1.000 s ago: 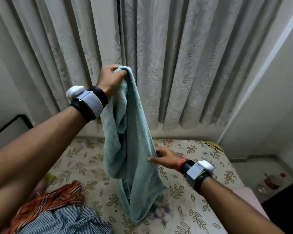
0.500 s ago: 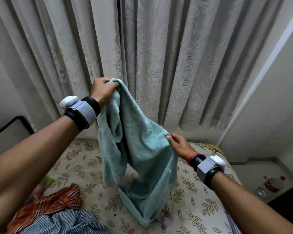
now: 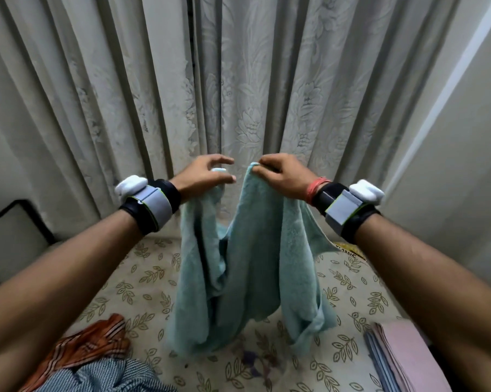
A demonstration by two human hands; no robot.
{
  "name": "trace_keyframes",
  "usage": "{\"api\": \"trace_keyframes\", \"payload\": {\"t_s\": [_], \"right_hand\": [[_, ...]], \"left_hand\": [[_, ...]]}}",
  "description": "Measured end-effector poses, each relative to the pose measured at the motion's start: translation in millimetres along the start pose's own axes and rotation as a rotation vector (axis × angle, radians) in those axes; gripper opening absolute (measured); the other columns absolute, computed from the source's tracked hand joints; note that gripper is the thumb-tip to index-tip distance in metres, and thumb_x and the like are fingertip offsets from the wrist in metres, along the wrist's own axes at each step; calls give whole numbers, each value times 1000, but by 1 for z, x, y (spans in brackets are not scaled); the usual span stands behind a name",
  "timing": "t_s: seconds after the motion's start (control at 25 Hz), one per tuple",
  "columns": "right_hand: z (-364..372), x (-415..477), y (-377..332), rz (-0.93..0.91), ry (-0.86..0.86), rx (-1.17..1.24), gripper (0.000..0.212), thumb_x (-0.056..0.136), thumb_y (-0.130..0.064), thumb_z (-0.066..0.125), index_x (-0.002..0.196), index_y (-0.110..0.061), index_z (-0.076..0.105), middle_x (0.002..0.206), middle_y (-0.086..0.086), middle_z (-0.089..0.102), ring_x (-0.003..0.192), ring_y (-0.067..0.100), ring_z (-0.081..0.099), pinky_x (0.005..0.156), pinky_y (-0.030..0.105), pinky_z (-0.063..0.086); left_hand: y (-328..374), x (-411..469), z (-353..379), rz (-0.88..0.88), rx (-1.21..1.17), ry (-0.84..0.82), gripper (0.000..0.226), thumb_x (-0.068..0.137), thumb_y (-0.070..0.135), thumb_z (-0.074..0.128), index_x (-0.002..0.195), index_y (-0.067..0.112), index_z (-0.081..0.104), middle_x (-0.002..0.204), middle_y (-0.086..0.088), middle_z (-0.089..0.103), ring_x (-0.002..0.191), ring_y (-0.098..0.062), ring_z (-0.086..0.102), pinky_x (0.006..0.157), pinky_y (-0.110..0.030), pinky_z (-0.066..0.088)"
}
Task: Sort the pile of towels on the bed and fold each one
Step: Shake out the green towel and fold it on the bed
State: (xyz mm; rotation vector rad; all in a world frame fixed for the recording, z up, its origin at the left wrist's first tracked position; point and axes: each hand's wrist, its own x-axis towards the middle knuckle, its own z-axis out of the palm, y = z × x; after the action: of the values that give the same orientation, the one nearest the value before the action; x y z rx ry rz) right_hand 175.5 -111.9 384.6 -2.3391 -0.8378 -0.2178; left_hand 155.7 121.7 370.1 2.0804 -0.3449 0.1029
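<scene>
The left hand [image 3: 203,176] holds one upper edge of a teal towel [image 3: 255,250]. Its lower fingers are curled over the cloth, and the forefinger sticks out loosely toward the other hand. The right hand [image 3: 281,176] pinches the opposite upper corner between thumb and curled fingers, knuckles up. The two hands are level and near each other but not touching. The towel sags in a deep fold between them and hangs in two rumpled halves. Its lower end hangs low over the bed [image 3: 142,278]; whether it touches the sheet cannot be told.

Each wrist bears a black and grey band [image 3: 151,205] with a white block on it, and the right wrist also has a red thread [image 3: 316,188].

On the leaf-printed sheet, an orange striped cloth [image 3: 91,343] and a blue striped cloth [image 3: 103,377] lie crumpled together at lower left. A folded stack [image 3: 400,357] of pink and grey-blue pieces lies at lower right. A pale flowered curtain [image 3: 238,80] hangs behind the bed.
</scene>
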Motion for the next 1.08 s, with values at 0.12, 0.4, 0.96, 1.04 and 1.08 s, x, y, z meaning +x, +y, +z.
{"api": "trace_keyframes", "payload": {"t_s": [0.12,0.4,0.96,1.04,1.08], "right_hand": [[21,-2,-13,-55,-86,-14,23,100,-25,60,91,-7,71,78,-2,69,75,15,62,70,31,47],[34,-24,9,55,-130,88,21,97,-34,66,86,-16,68,67,-11,57,60,0,48,62,23,39],[85,-140,87,543,-247,484,25,89,-32,68,66,-21,68,68,-2,58,66,12,50,71,32,38],[91,-152,95,557,-256,482,22,89,-33,69,77,-14,69,75,5,55,73,17,48,73,35,37],[91,-152,99,560,-228,494,28,90,-34,68,83,-7,70,78,7,56,75,18,49,72,37,38]], "left_hand": [[-1,-2,25,62,-82,-195,43,83,9,70,123,-3,62,116,-11,67,106,-11,59,94,-21,47],[-14,-9,34,-97,53,-243,50,75,42,67,86,-6,67,73,-8,50,71,-18,43,65,-35,33],[-32,1,-14,-107,18,456,49,87,39,62,61,-1,53,62,-2,40,61,-13,39,61,-29,33],[-37,-2,-15,-102,-5,450,47,89,36,63,56,8,46,60,-1,33,57,-13,32,59,-29,27],[-39,-4,-12,-109,24,420,44,91,33,63,57,13,45,59,-1,33,56,-13,31,58,-29,26]]}}
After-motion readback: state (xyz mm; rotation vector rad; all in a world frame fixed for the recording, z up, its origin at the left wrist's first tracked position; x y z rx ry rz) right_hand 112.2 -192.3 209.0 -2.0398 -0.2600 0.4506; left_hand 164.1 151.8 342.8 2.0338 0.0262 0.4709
